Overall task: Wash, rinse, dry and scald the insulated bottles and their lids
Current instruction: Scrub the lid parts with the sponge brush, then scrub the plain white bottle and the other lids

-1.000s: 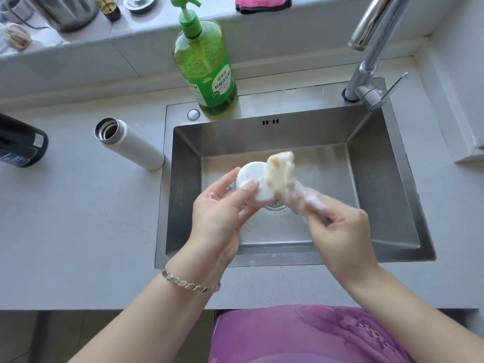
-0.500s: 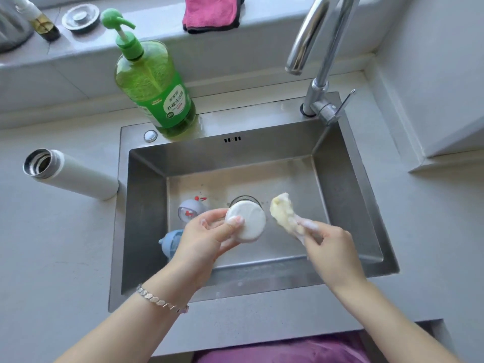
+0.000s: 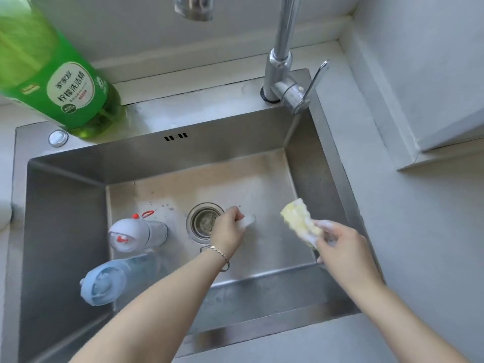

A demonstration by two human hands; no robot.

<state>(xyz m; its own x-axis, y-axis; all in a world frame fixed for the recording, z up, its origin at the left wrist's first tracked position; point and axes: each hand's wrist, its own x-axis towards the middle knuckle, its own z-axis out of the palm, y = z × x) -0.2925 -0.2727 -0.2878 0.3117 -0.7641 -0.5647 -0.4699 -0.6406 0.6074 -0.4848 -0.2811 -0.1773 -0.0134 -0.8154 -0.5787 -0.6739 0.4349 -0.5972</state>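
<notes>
The left hand curls round the white lid low in the sink, just beside the drain. The right hand pinches a sudsy yellow sponge above the sink's right side. A white-and-red piece and a blue piece lie at the left. Soaping seems underway; rinsing, drying and scalding look yet to come.
</notes>
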